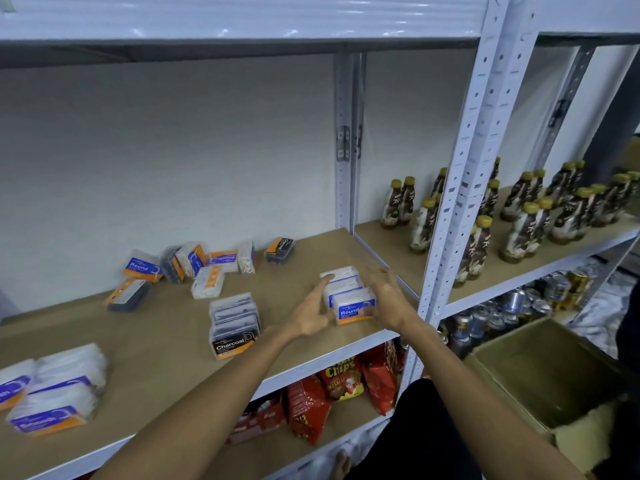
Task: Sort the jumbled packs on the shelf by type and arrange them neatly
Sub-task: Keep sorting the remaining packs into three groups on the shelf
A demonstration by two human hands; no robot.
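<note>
A neat row of white "Round" packs (347, 296) stands near the front right of the wooden shelf (166, 327). My left hand (313, 313) touches its left side and my right hand (389, 299) its right side, fingers spread, both flanking the row. A row of dark "Charcoal" packs (234, 325) stands to the left of it. Stacks of purple and orange "Smooth" packs (55, 393) lie at the front left. A jumble of mixed packs (194, 266) lies at the back of the shelf, with one dark pack (280, 250) apart to the right.
A white metal upright (460, 188) borders the shelf on the right. Brown bottles with yellow caps (519, 216) fill the neighbouring shelf. Red snack bags (332, 393) sit on the shelf below, cans (512, 306) lower right, and an open cardboard box (540, 375) on the floor.
</note>
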